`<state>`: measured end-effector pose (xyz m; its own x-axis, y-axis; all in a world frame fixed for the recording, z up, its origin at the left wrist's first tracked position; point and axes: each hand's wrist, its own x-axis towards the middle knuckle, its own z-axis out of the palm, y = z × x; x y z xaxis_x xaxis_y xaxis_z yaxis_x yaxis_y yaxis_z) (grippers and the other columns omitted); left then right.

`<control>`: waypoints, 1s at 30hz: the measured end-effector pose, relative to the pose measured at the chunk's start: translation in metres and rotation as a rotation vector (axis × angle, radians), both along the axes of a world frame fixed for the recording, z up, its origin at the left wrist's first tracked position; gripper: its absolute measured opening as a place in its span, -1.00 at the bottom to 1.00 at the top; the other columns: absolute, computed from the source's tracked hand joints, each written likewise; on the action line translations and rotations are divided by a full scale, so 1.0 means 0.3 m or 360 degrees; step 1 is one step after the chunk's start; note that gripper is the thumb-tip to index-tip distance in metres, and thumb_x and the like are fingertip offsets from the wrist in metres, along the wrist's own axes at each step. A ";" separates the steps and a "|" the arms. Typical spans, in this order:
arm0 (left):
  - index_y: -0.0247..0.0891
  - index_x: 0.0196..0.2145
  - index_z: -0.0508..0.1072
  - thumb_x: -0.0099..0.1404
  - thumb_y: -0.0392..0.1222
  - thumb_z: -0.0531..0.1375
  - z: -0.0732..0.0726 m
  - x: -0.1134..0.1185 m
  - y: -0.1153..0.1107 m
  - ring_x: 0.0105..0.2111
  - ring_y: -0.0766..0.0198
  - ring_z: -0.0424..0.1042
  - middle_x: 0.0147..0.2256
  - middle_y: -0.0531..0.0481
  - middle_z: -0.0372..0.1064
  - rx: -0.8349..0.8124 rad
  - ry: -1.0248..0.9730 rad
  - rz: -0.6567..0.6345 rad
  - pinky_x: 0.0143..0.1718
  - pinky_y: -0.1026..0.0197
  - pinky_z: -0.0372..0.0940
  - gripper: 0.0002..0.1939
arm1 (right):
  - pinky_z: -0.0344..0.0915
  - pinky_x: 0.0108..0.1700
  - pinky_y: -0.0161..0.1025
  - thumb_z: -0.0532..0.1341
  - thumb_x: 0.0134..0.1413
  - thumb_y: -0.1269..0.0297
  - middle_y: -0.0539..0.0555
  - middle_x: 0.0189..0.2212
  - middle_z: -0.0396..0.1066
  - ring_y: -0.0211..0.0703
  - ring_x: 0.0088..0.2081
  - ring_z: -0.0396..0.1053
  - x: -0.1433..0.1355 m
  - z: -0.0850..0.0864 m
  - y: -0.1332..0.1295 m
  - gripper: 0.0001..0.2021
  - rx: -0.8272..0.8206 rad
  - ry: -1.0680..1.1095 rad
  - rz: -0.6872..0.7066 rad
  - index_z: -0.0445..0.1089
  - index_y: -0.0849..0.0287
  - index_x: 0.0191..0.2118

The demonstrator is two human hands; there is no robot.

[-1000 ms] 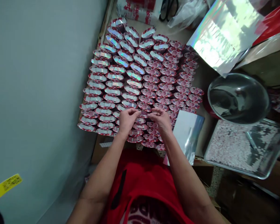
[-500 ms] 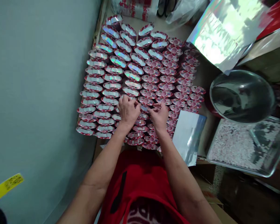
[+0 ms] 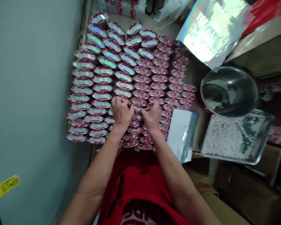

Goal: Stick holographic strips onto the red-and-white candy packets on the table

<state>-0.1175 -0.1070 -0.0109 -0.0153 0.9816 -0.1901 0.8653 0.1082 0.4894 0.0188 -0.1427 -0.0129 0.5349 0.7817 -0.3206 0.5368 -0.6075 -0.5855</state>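
Note:
Rows of upright packs with oval red-and-white tops [image 3: 143, 79] fill the table. Many tops at the left carry a shiny silver sticker [image 3: 123, 92]; those at the right show a round pink spot. Low over a pack in the middle, my left hand [image 3: 122, 114] is closed, thumb and fingers pinched at one end of a small silvery strip [image 3: 137, 109]. My right hand [image 3: 152, 116] pinches the strip's other end, its fingers bent. The strip lies across the pack's top between both thumbs; my fingers partly hide it and the packs beneath.
Right of my right hand lies a white and silver sheet [image 3: 181, 132]. Beyond it are a steel bowl [image 3: 229, 92] and a metal tray [image 3: 229, 160] of small pale pieces. A large shiny sheet [image 3: 213, 28] sits at the upper right. A wall [image 3: 32, 93] bounds the left.
The whole view has shifted, so the packs and hands appear farther left. Both hands stay at the same pack, still pinching around the strip.

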 end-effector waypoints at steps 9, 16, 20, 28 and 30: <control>-0.10 -0.39 0.30 -0.02 0.22 0.51 -0.056 -0.058 0.104 0.24 -0.40 0.16 0.00 -0.23 0.33 0.0063 -0.0145 0.0280 0.19 -0.60 0.11 -0.45 | 0.24 -0.21 -0.20 0.42 0.10 0.00 0.01 -0.28 0.53 0.04 -0.22 0.50 0.041 0.025 0.033 -0.56 -0.0292 -0.0110 0.0269 0.30 0.05 -0.03; -0.14 -0.31 0.45 0.18 -0.09 0.43 0.107 0.237 0.104 0.07 -0.23 0.34 -0.19 -0.17 0.39 0.0167 -0.0017 -0.0403 0.12 -0.31 0.28 -0.76 | 0.24 -0.27 -0.29 0.35 0.17 0.00 -0.09 -0.40 0.48 -0.16 -0.35 0.44 0.218 0.057 -0.188 -0.73 0.0195 0.0494 0.0139 0.40 0.05 -0.18; -0.19 -0.18 0.57 0.34 -0.15 0.32 0.150 0.699 -0.047 0.06 -0.11 0.35 -0.05 -0.22 0.44 0.0188 -0.0051 -0.1079 0.08 -0.12 0.26 -0.88 | 0.28 -0.21 -0.23 0.27 0.19 0.05 -0.01 -0.38 0.49 -0.14 -0.34 0.39 0.518 0.061 -0.430 -0.78 0.0350 0.0176 -0.0466 0.42 0.09 -0.30; -0.14 -0.12 0.66 0.29 -0.09 0.38 0.015 0.974 -0.104 0.19 -0.20 0.24 0.15 -0.26 0.35 0.0123 0.0080 -0.1367 0.13 -0.17 0.18 -0.78 | 0.36 -0.06 -0.08 0.16 0.30 0.21 0.16 -0.22 0.52 -0.01 -0.18 0.43 0.891 0.027 -0.536 -0.80 0.0593 -0.0242 -0.0265 0.49 0.18 -0.16; -0.10 -0.12 0.67 0.34 -0.11 0.33 0.029 0.956 -0.099 0.20 -0.16 0.26 0.15 -0.21 0.39 0.0153 0.0000 -0.1317 0.16 -0.15 0.18 -0.82 | 0.33 0.11 -0.01 0.12 0.35 0.27 0.24 -0.06 0.52 0.06 0.01 0.41 0.905 0.035 -0.498 -0.72 0.0653 -0.0376 0.0003 0.50 0.21 0.02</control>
